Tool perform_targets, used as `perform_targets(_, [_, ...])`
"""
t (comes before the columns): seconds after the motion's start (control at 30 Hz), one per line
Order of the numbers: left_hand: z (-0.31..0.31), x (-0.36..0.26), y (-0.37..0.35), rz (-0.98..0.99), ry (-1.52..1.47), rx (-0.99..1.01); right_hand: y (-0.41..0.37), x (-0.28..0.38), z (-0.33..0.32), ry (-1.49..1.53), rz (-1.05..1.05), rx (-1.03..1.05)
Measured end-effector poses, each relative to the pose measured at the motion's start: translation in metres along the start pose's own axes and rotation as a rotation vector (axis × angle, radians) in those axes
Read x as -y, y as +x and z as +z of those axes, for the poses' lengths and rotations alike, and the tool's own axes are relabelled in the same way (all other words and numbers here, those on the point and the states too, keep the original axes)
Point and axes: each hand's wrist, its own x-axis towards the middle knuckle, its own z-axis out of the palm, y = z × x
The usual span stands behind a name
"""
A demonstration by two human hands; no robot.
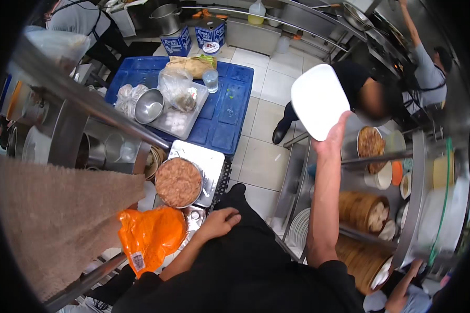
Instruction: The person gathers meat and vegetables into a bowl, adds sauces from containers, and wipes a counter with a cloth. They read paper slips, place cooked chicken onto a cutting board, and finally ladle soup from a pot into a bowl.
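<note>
In my right hand [333, 136], raised at the right, is a white rounded plate [320, 99], gripped at its lower edge. Low in the middle, my left hand [220, 221] rests near my dark clothing with its fingers curled; whether it holds anything is hidden. Just left of that hand lie a crumpled orange plastic bag [150, 235] and a round metal bowl of brownish minced filling [178, 182]. The bowl sits on a white tray or scale top [208, 163].
A blue table [227, 107] bears a metal bowl [149, 106], plastic bags and a glass [210, 81]. Bamboo steamers [363, 208] fill the right shelf. A person in dark clothes [350, 78] stands beyond the plate; others work at the edges. A brown cloth [62, 224] hangs left.
</note>
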Motion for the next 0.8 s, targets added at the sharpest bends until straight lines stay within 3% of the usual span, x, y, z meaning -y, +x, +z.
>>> perform_targets(0.13, [-0.028, -0.031, 0.079, 0.204, 0.160, -0.142, 0.064, 0.007, -0.021, 0.102, 0.024, -0.109])
perform_targets(0.27, [-0.062, -0.098, 0.163, 0.222, 0.115, -0.079, 0.130, 0.011, -0.057, 0.077, 0.094, -0.195])
perform_targets(0.4, [-0.087, -0.142, 0.258, 0.333, 0.151, -0.048, 0.209, 0.014, -0.088, 0.043, -0.005, -0.217])
perform_targets(0.47, [-0.105, -0.159, 0.301, 0.185, 0.218, -0.014, 0.246, 0.018, -0.092, 0.053, 0.005, -0.180])
perform_targets(0.57, [-0.134, -0.155, 0.354, 0.119, 0.434, -0.206, 0.307, 0.021, -0.082, -0.087, 0.056, -0.205])
perform_targets(0.63, [-0.165, -0.161, 0.376, 0.022, 0.352, -0.232, 0.355, 0.010, -0.073, -0.127, 0.087, -0.193])
perform_targets(0.7, [-0.186, -0.158, 0.393, -0.066, 0.250, -0.253, 0.414, -0.011, -0.071, 0.038, 0.233, -0.031])
perform_targets(0.8, [-0.214, -0.153, 0.426, -0.129, 0.268, -0.418, 0.473, -0.023, 0.003, -0.050, 0.283, 0.071])
